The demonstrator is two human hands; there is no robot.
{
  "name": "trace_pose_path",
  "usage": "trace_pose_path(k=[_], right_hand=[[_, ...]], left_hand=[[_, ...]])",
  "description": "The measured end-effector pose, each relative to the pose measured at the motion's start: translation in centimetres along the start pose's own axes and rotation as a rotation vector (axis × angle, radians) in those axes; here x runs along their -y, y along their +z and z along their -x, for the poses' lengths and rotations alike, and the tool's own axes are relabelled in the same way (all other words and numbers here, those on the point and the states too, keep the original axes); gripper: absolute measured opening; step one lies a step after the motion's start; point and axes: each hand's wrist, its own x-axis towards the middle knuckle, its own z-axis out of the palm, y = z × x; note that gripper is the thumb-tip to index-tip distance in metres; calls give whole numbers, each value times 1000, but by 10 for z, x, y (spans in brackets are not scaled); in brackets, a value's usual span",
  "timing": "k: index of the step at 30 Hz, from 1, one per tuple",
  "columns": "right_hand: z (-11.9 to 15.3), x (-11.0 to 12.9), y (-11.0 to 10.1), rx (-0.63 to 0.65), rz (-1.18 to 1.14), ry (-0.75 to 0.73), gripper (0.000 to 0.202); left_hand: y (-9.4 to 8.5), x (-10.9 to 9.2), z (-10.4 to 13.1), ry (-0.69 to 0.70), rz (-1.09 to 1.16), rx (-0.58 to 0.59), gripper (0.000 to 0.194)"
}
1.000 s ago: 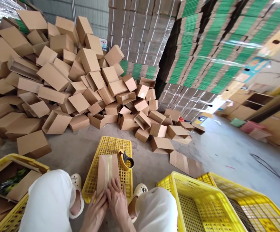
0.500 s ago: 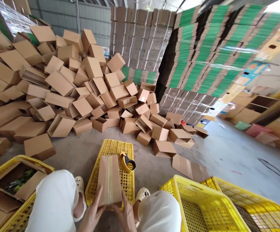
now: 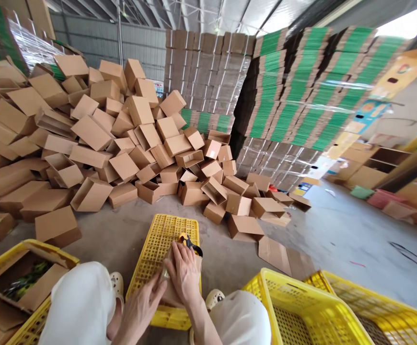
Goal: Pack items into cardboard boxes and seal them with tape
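Observation:
A small closed cardboard box (image 3: 173,293) rests on an upturned yellow plastic crate (image 3: 146,249) between my knees, largely hidden under my hands. Clear tape shows on its left side. My right hand (image 3: 185,270) lies across the top with the fingers close together, gripping the far part. Against the left side my left hand (image 3: 142,304) holds the box, fingers pointing forward. Just beyond my right fingertips sits a yellow and black tape dispenser (image 3: 194,245), partly covered by that hand.
An open carton (image 3: 45,282) with dark green contents stands in a yellow crate (image 3: 32,330) at left. Yellow crates (image 3: 295,292) stand at right. A heap of cardboard boxes (image 3: 97,129) spreads ahead, with stacked flat cartons (image 3: 298,91) behind. Flattened cardboard (image 3: 276,254) lies on the floor.
The box has turned and tilted on the crate. My right hand has moved from its near right corner up over its top, close to the tape dispenser. My left hand has shifted slightly forward.

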Motion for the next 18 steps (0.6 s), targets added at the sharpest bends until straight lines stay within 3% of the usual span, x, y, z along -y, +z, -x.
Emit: trace_pose_path(k=[5,8,13,18], right_hand=[[3,-10,31,3,-19,-102,54],[9,-7,38,-6,-36,-76,57],[36,-18,40,-103,-77,99,46],[51,-40,48,-216,-364,391,62]], left_hand=[[11,-8,-62,105,104,-66,54],[17,-8,-87,186,191,-32,57],[5,-10,-93,167,134,81,55],[2,-29,-79,86,99,62,56]])
